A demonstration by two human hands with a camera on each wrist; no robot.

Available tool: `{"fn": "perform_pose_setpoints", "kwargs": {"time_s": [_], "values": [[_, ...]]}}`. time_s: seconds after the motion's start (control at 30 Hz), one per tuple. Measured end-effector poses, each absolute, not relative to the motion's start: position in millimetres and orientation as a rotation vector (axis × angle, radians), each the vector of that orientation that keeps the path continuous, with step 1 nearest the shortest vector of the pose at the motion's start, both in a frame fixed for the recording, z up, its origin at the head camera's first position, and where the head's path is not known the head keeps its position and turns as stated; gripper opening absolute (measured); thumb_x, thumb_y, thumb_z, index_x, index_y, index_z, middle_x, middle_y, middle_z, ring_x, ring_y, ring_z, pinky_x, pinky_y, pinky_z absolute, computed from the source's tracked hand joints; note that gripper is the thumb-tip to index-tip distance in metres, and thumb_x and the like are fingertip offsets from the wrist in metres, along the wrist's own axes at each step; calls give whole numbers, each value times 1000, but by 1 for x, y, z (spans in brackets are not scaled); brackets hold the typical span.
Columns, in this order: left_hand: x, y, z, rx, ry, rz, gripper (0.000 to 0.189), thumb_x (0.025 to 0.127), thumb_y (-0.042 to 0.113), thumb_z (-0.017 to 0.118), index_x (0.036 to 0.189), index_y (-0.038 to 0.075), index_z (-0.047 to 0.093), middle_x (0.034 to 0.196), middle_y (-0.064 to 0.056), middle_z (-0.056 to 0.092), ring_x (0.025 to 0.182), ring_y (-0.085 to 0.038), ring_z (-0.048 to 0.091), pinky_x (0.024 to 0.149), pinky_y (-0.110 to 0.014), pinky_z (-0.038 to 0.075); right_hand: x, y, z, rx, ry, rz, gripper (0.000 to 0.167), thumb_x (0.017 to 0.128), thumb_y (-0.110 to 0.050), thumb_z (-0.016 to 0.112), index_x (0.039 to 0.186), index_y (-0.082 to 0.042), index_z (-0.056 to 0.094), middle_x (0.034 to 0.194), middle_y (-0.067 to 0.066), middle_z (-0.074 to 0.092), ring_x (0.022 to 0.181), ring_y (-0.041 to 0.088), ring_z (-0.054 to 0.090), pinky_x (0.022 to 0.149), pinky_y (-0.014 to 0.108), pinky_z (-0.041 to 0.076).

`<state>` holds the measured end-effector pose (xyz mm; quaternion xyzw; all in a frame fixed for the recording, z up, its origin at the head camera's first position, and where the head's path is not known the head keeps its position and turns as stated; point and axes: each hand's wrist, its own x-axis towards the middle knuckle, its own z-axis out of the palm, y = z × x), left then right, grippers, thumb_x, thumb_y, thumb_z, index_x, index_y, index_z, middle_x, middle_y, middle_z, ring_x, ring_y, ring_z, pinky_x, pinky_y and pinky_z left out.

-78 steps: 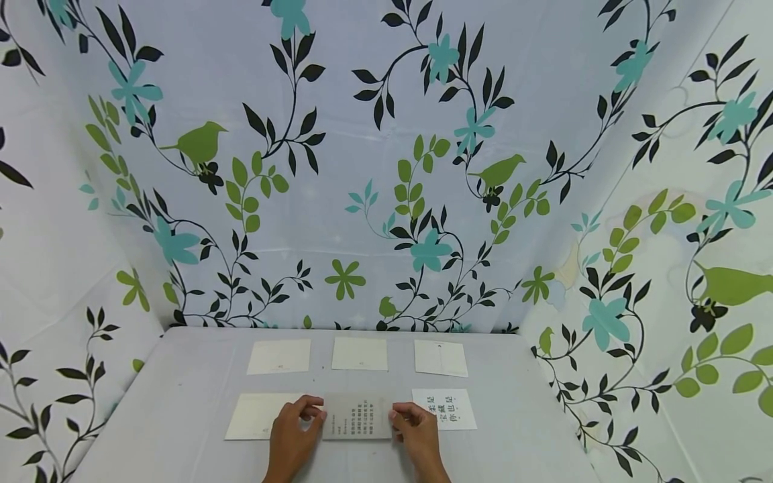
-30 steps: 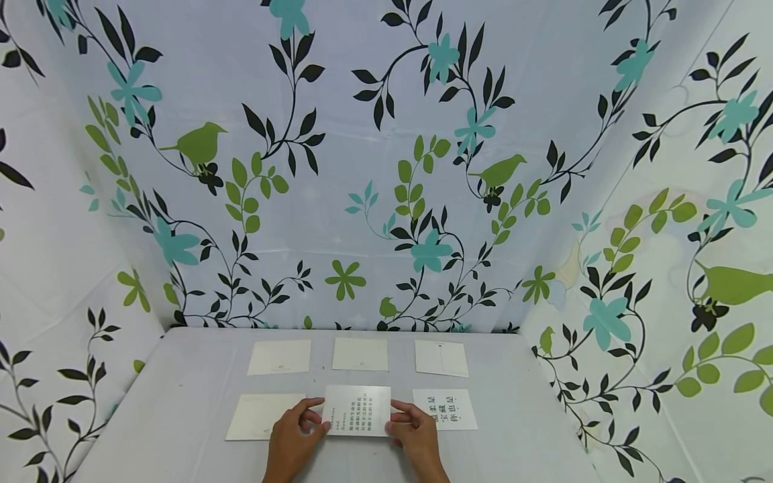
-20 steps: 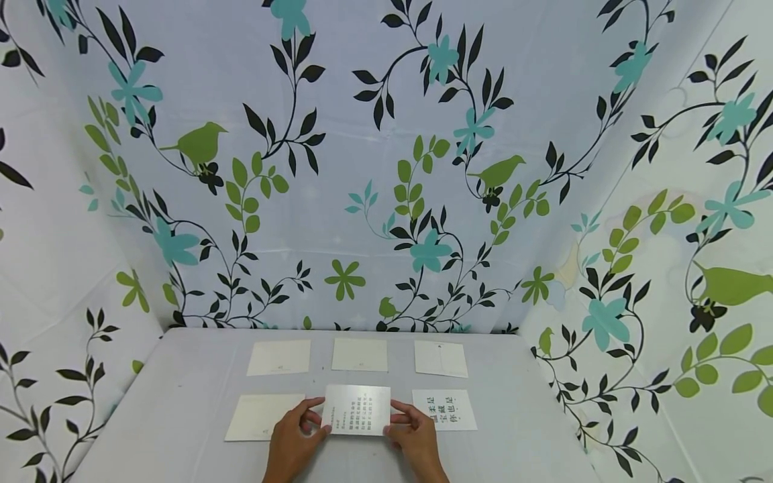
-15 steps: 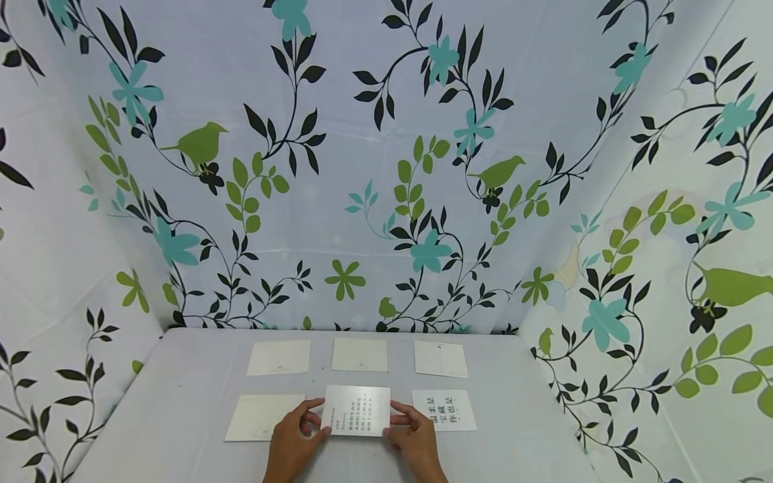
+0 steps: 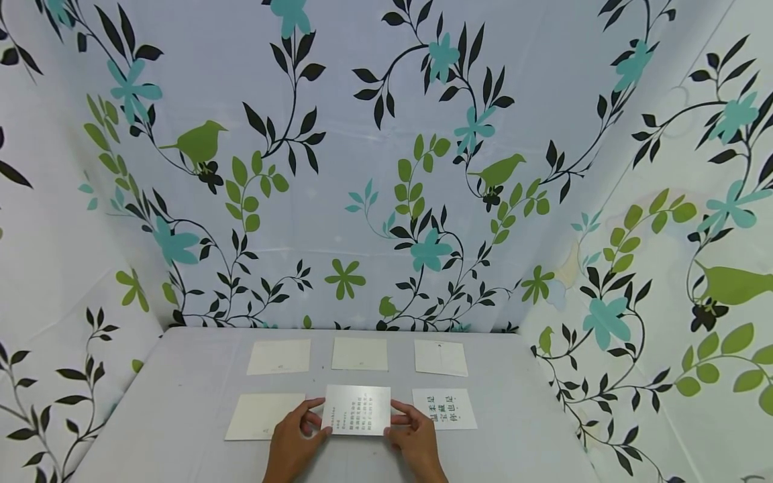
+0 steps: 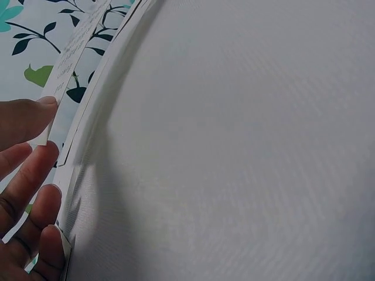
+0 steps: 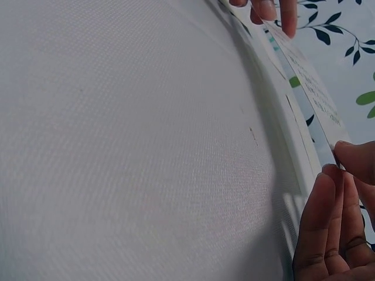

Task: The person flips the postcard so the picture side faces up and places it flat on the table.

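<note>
Between my two hands a white card (image 5: 357,410) with printed lines of characters is held up off the table, its top edge tipped toward the far side. My left hand (image 5: 294,433) pinches the card's left edge between thumb and fingers; in the left wrist view the thumb (image 6: 29,120) lies on the printed face. Its right edge is pinched by my right hand (image 5: 417,436), and the right wrist view shows that thumb (image 7: 356,159) on the printed side. A cream card (image 5: 260,416) lies partly behind my left hand. Beside my right hand lies a white card (image 5: 455,410) with large characters.
Along the back of the white-covered table (image 5: 181,402) lie a left cream card (image 5: 280,355), a middle cream card (image 5: 359,354) and a right cream card (image 5: 441,357). Cloth (image 5: 362,201) with leaves, flowers and birds hangs behind and at both sides.
Since the oldest frame, the card between my hands has been lifted and tilted, its face turning from grey to bright. Over the last second hands and card have stayed nearly still.
</note>
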<state>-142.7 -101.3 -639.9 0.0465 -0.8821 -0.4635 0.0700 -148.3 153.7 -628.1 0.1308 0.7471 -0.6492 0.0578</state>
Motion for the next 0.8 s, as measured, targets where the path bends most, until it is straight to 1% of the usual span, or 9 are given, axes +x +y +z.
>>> {"fn": "perform_pose_setpoints", "kwargs": {"time_s": [0.13, 0.5, 0.8], "values": [[-143, -101, -640, 144, -2659, -1396, 56, 77, 22, 94, 129, 21, 74, 86, 10, 69, 77, -8, 53, 70, -24, 41, -149, 154, -627, 407, 2255, -1974, 57, 80, 3, 81, 135, -10, 71, 105, 9, 70, 81, 18, 67, 73, 36, 60], [-143, -100, -644, 119, -2675, -1356, 56, 78, 21, 94, 130, 19, 74, 86, 11, 68, 75, -6, 52, 68, -24, 43, -146, 157, -631, 359, 2296, -1945, 56, 81, 3, 79, 135, -9, 70, 102, 7, 71, 79, 16, 70, 70, 34, 60], [-143, -100, -645, 112, -2682, -1346, 56, 77, 22, 94, 129, 19, 74, 86, 12, 69, 75, -5, 51, 69, -24, 41, -146, 158, -631, 369, 2278, -1947, 57, 81, 3, 79, 135, -9, 71, 103, 7, 71, 80, 16, 70, 71, 34, 61]]}}
